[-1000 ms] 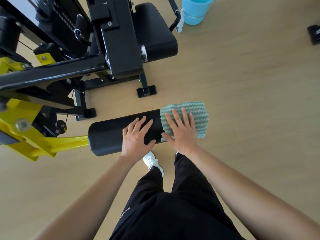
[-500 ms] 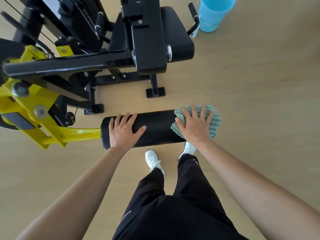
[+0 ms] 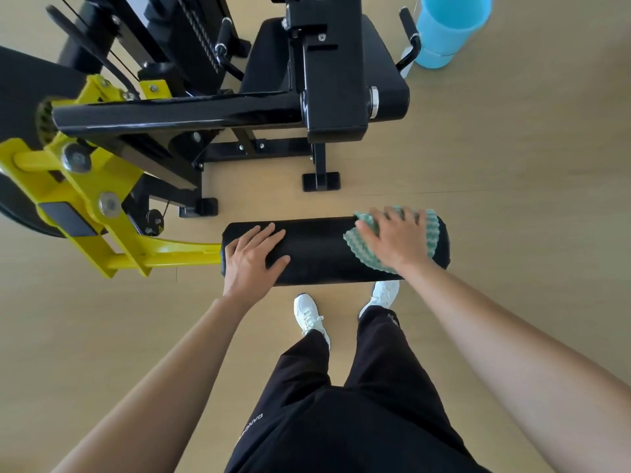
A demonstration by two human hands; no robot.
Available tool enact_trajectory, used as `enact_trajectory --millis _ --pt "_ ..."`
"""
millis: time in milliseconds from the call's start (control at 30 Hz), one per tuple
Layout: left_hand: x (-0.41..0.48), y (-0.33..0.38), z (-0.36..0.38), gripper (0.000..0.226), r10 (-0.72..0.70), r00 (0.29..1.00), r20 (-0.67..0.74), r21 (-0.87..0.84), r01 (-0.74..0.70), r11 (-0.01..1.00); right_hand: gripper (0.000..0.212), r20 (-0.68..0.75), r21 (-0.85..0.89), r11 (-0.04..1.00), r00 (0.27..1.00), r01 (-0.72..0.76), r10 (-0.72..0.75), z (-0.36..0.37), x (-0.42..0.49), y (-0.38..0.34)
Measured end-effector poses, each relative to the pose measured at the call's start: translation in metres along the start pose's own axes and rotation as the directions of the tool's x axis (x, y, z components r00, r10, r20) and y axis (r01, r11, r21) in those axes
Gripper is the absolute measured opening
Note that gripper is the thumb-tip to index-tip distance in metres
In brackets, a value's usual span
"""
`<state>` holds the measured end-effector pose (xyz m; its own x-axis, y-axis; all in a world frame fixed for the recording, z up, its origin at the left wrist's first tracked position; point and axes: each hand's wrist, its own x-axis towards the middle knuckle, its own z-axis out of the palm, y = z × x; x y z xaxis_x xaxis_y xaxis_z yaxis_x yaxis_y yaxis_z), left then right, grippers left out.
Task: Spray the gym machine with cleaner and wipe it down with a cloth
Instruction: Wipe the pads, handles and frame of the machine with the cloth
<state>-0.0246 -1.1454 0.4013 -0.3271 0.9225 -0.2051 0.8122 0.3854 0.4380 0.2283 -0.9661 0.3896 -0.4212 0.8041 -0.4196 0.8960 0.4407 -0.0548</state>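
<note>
- The roller [image 3: 317, 250], a black padded cylinder lying crosswise, is taken as the landmark. It is carried on a yellow arm [image 3: 170, 250] joined at its left end.
- The left hand [image 3: 252, 257] is laid flat on the roller's left end. Its fingers are straight and slightly spread, the thumb is set apart on the near side, and nothing is gripped.
- The cloth [image 3: 356, 235], green and white in a wavy pattern, is draped over the roller's right end and pressed there by the right hand [image 3: 392, 237].
- The right hand's fingers are held straight and spread across the cloth, not curled round it. The hand is somewhat blurred.
- Beyond the roller, the machine [image 3: 170, 117] is seen with its black frame and seat [image 3: 389, 90].
- A blue bucket [image 3: 447, 29] is stood on the floor [image 3: 512, 165] well beyond the roller's right end, just beside the seat.
- White shoes [image 3: 309, 314] are seen just on the near side of the roller.
</note>
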Motion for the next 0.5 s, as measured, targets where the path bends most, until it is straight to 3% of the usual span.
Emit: enact_trajectory --millis 100,167,233,333,500 --pt "-0.002 -0.019 -0.008 0.042 -0.081 0.989 -0.123 -0.06 0.074 0.995 0.074 -0.014 0.024 0.997 0.997 -0.078 0.078 0.005 -0.004 -0.013" --pt "-0.008 -0.03 -0.015 0.042 -0.309 0.932 -0.188 -0.111 0.292 0.95 0.069 -0.031 0.064 0.996 0.997 -0.069 0.071 0.008 -0.012 -0.032" --pt "-0.013 -0.039 -0.018 0.044 -0.479 0.866 -0.145 -0.218 0.444 0.869 0.067 -0.04 0.09 0.996 0.999 -0.008 0.012 0.01 -0.021 -0.057" --pt "-0.017 -0.047 -0.014 0.043 -0.5 0.865 -0.053 -0.301 0.463 0.834 0.065 -0.017 0.081 0.99 0.993 0.12 -0.119 0.012 -0.025 -0.101" --pt "-0.014 -0.047 -0.013 0.04 -0.539 0.841 -0.054 -0.352 0.489 0.798 0.065 0.055 0.033 0.936 0.934 0.351 -0.353 0.01 -0.018 -0.173"
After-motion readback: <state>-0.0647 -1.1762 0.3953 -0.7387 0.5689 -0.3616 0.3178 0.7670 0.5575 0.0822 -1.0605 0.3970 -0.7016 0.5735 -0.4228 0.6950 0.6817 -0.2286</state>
